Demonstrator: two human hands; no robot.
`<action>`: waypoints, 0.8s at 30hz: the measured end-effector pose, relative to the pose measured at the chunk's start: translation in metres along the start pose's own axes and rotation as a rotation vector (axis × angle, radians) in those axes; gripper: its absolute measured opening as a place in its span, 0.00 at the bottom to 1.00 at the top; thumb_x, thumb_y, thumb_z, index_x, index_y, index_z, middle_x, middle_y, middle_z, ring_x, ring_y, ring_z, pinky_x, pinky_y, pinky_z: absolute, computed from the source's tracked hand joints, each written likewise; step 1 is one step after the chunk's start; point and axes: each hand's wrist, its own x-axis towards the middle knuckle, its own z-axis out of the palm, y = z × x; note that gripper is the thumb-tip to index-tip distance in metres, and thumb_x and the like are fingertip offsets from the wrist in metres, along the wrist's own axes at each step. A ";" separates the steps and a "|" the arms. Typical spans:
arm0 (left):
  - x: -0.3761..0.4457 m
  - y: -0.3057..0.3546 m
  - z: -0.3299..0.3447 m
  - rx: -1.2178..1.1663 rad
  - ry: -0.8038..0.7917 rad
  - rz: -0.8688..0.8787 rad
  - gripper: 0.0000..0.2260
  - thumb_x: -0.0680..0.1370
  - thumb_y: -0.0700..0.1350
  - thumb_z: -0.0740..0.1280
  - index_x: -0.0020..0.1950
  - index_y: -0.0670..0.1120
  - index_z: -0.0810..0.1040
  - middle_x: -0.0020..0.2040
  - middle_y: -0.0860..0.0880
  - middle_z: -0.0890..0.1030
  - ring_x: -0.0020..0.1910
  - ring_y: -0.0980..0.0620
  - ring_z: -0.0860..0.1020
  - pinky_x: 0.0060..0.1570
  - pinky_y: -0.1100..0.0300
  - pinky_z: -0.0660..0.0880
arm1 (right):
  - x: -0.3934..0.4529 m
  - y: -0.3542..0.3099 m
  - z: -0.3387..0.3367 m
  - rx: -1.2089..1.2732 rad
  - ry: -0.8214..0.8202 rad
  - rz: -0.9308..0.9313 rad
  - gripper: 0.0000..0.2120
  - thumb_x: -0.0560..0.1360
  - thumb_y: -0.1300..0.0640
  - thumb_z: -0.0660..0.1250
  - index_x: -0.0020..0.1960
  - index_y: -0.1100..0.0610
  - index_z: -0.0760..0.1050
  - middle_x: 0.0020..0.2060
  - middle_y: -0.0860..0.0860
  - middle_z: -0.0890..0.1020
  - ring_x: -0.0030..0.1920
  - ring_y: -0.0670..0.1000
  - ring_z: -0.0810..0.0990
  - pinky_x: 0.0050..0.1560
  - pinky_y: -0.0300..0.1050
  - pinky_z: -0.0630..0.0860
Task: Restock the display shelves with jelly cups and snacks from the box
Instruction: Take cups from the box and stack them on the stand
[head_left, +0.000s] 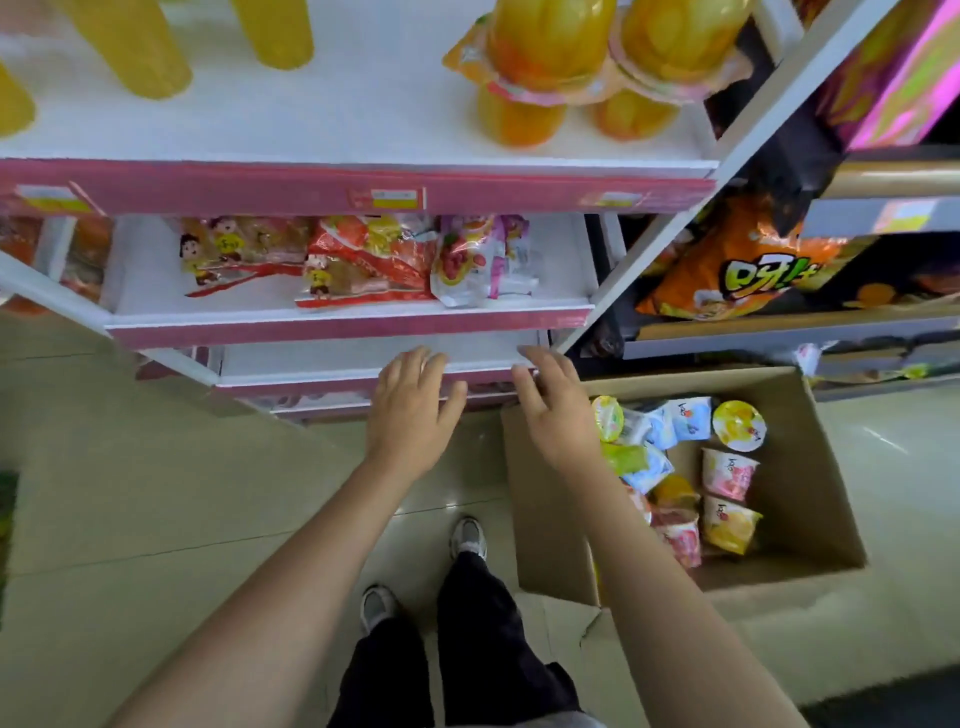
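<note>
Both hands, left hand (410, 410) and right hand (558, 410), hover empty with fingers spread at frame centre, the box (810, 467) at lower right still full of jelly cups (738, 425), the lower shelf (363, 358) unstocked.

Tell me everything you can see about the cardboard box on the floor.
The cardboard box is plain brown and open at the top, its flaps spread outward. It sits on the pale tiled floor to the person's right, close to the foot of the pink-edged shelves. Inside lie jelly cups with pink, yellow and blue-white lids, jumbled and tipped over, filling only the bottom. The right hand passes over its near-left corner; whether it touches is unclear.
</note>
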 end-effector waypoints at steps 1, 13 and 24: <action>-0.013 0.004 0.017 -0.020 -0.025 0.012 0.26 0.81 0.58 0.51 0.66 0.43 0.76 0.65 0.42 0.78 0.65 0.40 0.74 0.64 0.46 0.70 | -0.020 0.015 -0.004 0.011 -0.011 0.053 0.16 0.82 0.48 0.62 0.66 0.53 0.75 0.62 0.52 0.77 0.60 0.52 0.77 0.60 0.47 0.74; -0.074 0.089 0.260 -0.157 -0.448 -0.188 0.33 0.80 0.64 0.58 0.79 0.48 0.57 0.75 0.45 0.66 0.69 0.43 0.71 0.61 0.49 0.73 | -0.076 0.278 0.006 -0.058 -0.119 0.514 0.15 0.76 0.49 0.70 0.59 0.56 0.77 0.53 0.52 0.82 0.54 0.53 0.80 0.55 0.52 0.77; -0.089 0.121 0.306 -0.715 -0.243 -0.505 0.30 0.76 0.66 0.58 0.77 0.67 0.55 0.73 0.59 0.69 0.67 0.59 0.73 0.66 0.48 0.73 | -0.023 0.317 0.024 0.204 -0.297 0.411 0.29 0.77 0.45 0.69 0.75 0.48 0.65 0.62 0.49 0.80 0.60 0.48 0.80 0.61 0.41 0.76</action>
